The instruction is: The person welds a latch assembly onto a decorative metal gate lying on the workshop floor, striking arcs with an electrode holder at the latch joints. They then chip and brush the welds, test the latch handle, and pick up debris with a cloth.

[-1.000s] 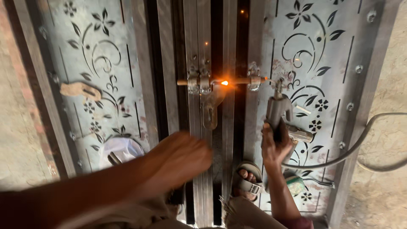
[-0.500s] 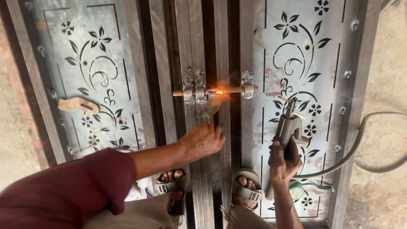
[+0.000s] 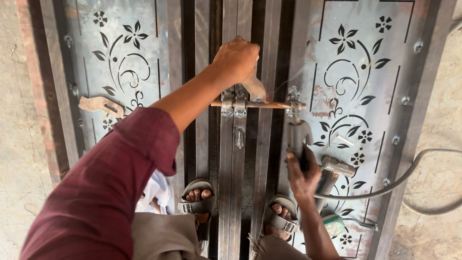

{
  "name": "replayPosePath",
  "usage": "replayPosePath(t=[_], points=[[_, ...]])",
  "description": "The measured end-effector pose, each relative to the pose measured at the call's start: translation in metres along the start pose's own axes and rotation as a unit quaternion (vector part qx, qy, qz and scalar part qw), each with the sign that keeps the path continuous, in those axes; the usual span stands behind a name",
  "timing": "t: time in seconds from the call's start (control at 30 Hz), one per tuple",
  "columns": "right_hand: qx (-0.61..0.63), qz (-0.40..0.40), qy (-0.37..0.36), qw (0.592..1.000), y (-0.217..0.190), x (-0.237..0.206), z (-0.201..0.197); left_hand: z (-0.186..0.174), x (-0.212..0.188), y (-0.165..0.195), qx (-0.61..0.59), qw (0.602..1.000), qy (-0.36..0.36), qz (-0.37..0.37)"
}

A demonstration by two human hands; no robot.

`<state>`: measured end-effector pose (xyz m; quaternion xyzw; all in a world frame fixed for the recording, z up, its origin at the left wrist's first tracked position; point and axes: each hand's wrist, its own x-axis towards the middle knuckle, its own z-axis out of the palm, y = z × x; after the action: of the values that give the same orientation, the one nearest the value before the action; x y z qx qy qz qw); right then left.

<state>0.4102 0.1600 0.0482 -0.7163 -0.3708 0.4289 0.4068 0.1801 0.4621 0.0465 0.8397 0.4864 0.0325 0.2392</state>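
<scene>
A grey metal double door [image 3: 356, 62] with cut-out flower patterns lies flat under me. Across its centre seam runs a sliding bolt [image 3: 267, 104] held in brackets. My left hand [image 3: 236, 60] reaches over the seam and is closed on the bolt's flat handle [image 3: 255, 89]. Lower right, my right hand [image 3: 301, 173] grips a welding electrode holder [image 3: 298, 137]; its tip points up at the bolt's right bracket [image 3: 294, 105]. No spark shows.
My sandalled feet [image 3: 197, 198] [image 3: 281, 217] stand on the door on either side of the seam. A hammer-like tool [image 3: 336, 167] and a grey cable [image 3: 409, 179] lie at right, a loose metal plate [image 3: 100, 104] at left. Concrete floor [image 3: 19, 144] flanks the door.
The orange weld glow on the bolt has gone out. My left hand has moved up from below the bolt onto its handle. The holder has shifted left toward the bolt's right bracket.
</scene>
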Motion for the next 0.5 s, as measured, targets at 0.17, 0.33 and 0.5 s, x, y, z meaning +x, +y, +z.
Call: replayPosePath(t=[0.17,0.33,0.5], points=[[-0.083,-0.006,-0.025,0.996,-0.009,0.009,0.019,0.001,0.015,-0.006,-0.059,0.992,-0.074,-0.082],[-0.140,-0.032,-0.057,0.988,-0.024,0.022,0.026,-0.009,0.015,-0.003,-0.106,0.977,-0.111,-0.149],[-0.161,-0.021,-0.086,0.983,-0.031,0.020,0.033,-0.017,0.017,0.004,-0.063,0.982,-0.117,-0.132]])
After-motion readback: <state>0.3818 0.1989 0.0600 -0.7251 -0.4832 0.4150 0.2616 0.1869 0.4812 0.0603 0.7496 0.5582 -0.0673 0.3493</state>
